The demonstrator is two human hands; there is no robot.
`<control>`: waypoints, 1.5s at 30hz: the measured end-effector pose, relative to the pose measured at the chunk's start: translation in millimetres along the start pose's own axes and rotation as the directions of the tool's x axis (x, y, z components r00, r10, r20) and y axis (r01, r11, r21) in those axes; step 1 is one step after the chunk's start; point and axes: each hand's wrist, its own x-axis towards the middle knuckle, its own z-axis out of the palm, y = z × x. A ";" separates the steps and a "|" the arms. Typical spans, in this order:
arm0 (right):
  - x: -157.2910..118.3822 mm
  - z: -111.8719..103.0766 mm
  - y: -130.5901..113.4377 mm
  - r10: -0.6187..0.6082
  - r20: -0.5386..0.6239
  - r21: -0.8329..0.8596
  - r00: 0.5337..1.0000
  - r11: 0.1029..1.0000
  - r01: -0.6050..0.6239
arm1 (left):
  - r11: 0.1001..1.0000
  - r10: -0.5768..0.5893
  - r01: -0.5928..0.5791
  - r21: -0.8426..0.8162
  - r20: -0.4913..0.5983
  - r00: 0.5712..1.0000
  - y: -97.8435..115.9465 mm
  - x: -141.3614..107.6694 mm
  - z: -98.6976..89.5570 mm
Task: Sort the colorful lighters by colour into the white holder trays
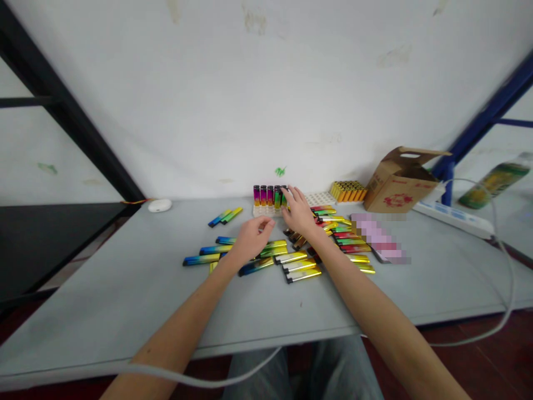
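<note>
My right hand (298, 212) reaches over the right end of a row of upright lighters (270, 195), its fingers at a dark-topped one; whether it grips that lighter is too small to tell. The row stands in a white holder (263, 211) near the wall. Nearer to me, my left hand (254, 238) hovers over loose lighters with thumb and forefinger curled close together; anything between them is hidden. Blue-yellow lighters (202, 259) lie below and left of it, white-yellow lighters (301, 274) in front, and red and green ones (348, 242) to the right.
An open cardboard box (395, 186) stands at the back right beside a block of upright yellow lighters (348, 191). A pixelated pink object (377, 236), a power strip (458, 218) and a cable are on the right. A white case (160, 205) sits back left.
</note>
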 end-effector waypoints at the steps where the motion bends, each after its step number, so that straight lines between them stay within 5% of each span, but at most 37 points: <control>1: -0.5 -1.5 -1.2 0.000 -0.006 0.005 1.000 1.000 0.000 | 1.000 0.006 -0.006 0.015 0.003 1.000 -1.0 0.1 -0.6; 6: -7.2 -16.9 -9.3 -0.038 -0.053 0.078 0.998 0.996 0.042 | 0.990 0.096 -0.092 0.105 -0.031 0.995 -7.7 3.4 -11.6; 10: -21.9 -30.5 -18.0 -0.148 0.049 0.235 0.988 0.963 0.132 | 0.969 0.171 -0.155 0.191 -0.068 0.983 -11.6 7.1 -26.6; 16: -35.8 -33.5 -41.3 -0.287 0.216 0.317 0.933 0.925 0.211 | 0.911 0.127 -0.103 0.400 -0.033 0.991 -18.0 11.7 -45.5; 22: -36.7 -27.8 -56.4 -0.475 0.318 0.306 0.821 0.871 0.385 | 0.831 0.127 -0.101 0.547 -0.011 0.992 -26.7 13.6 -48.8; 29: -33.4 -37.7 -40.5 -0.412 0.305 0.264 0.859 0.903 0.339 | 0.833 0.130 -0.134 0.537 0.046 0.991 -26.8 12.1 -42.6; 37: -35.2 -34.7 -36.2 -0.432 0.347 0.281 0.832 0.895 0.348 | 0.815 0.189 -0.290 0.502 0.244 0.951 -41.8 11.0 -39.6; 45: -34.2 -34.1 -39.5 -0.324 0.304 0.338 0.896 0.916 0.216 | 0.794 0.134 -0.233 0.561 0.213 0.968 -49.9 13.0 -42.2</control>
